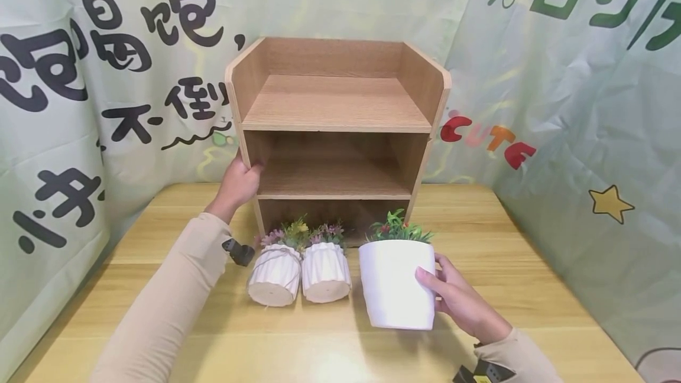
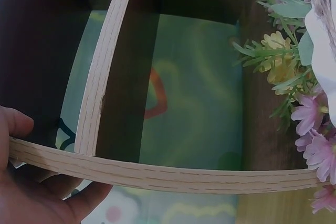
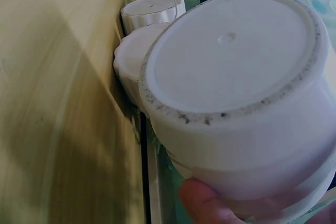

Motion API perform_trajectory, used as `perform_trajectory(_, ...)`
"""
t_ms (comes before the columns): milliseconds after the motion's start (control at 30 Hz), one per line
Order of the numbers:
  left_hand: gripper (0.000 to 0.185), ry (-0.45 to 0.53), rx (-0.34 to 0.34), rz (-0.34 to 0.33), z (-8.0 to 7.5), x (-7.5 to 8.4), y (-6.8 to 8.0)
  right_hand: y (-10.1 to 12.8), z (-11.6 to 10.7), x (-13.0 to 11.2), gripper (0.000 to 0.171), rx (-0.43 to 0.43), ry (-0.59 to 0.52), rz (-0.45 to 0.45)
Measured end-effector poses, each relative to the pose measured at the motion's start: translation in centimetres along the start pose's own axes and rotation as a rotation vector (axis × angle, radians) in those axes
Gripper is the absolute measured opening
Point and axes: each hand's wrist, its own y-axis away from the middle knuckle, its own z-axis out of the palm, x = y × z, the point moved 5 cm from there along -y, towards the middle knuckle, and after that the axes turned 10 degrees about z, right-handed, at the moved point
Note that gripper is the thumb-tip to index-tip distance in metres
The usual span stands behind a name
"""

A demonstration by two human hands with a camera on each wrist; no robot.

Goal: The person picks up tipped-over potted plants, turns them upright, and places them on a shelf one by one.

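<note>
A wooden three-tier shelf [image 1: 335, 105] stands on the table. My left hand [image 1: 240, 183] grips its left side panel, thumb inside and fingers outside, as the left wrist view also shows. In my right hand [image 1: 460, 297] is a large white flowerpot [image 1: 396, 285] with green leaves and small red bits; my thumb lies on its front. The right wrist view shows its underside, raised off the table. Left of it, two small white flowerpots [image 1: 273, 279] [image 1: 326, 276] with pink and yellow flowers [image 2: 278, 59] lie tipped at the shelf's foot, bases toward me.
The light wooden table [image 1: 202, 336] extends around the shelf. Behind and beside it hang pale green printed curtains [image 1: 574, 135] with large lettering. Dark devices [image 1: 238, 252] are strapped at both wrists.
</note>
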Motion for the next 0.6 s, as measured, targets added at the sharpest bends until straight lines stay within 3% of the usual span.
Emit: perform_trajectory(600,0.054,-0.006,-0.006,0.011,0.0,-0.2,-0.1,1.2,-0.1,-1.6,0.068,0.011,0.013,-0.081)
